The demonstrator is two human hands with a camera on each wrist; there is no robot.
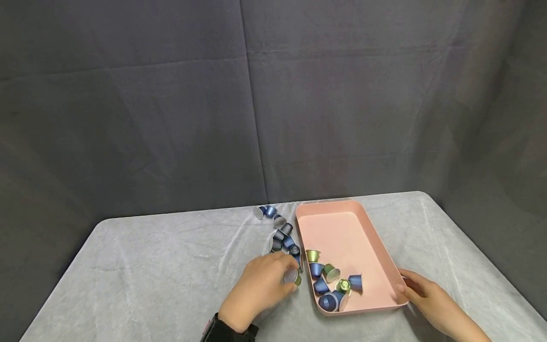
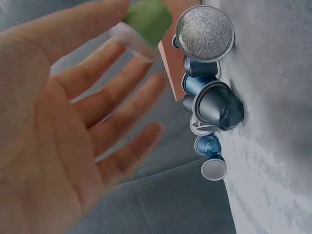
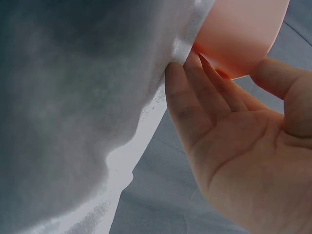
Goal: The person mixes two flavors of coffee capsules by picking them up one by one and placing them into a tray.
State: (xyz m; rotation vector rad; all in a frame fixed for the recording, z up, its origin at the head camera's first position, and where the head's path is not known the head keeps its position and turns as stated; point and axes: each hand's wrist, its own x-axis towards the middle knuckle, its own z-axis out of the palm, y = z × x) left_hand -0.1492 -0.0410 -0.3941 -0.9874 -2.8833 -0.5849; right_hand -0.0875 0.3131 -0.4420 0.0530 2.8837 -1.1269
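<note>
My left hand (image 1: 259, 284) pinches a green coffee capsule (image 2: 150, 22) between thumb and fingertips, just left of the pink tray (image 1: 337, 228). In the left wrist view the other fingers are spread behind it. My right hand (image 1: 432, 303) grips the tray's near right corner, thumb at the rim and fingers reaching beneath. Inside the tray's near left part lie several blue capsules (image 1: 316, 270) and a few green ones, among them a green capsule (image 1: 331, 272) on its side. Beside the left hand, dark and blue capsules (image 2: 219, 106) lie on the cloth, partly hidden by the hand in the head view.
A row of loose capsules (image 1: 279, 221) runs along the tray's left side toward the table's far edge. Light grey cloth (image 1: 171, 270) covers the table, and a dark grey curtain (image 1: 179, 118) hangs behind it.
</note>
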